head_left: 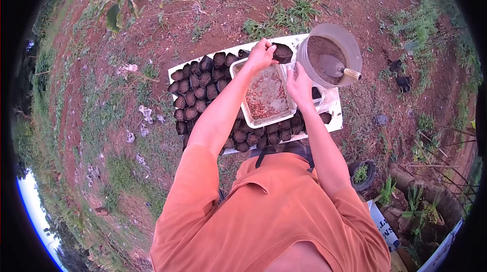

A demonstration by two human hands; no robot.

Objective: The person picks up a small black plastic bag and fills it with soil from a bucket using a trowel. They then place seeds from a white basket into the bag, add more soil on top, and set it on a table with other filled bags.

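My left hand (261, 55) is closed, its fingertips pinched together above the far edge of a white foil tray (266, 122). Whatever it pinches is too small to make out. Reddish-brown seeds (260, 110) lie in the tray among pale, grainy material. At the tray's right rim, my right hand (299, 85) is closed around the edge, thumb toward the inside. Just beyond both hands stands a soil-filled black bag (282, 53). Many more black seedling bags (205, 78) of dark soil stand in rows to the left of the tray and on its near side.
A translucent bucket (350, 36) of soil stands right of my hands, with a trowel (332, 65) resting inside. Everything sits on a white board (332, 107) on weedy red earth. A black pot (362, 174) with a green plant stands near my right side.
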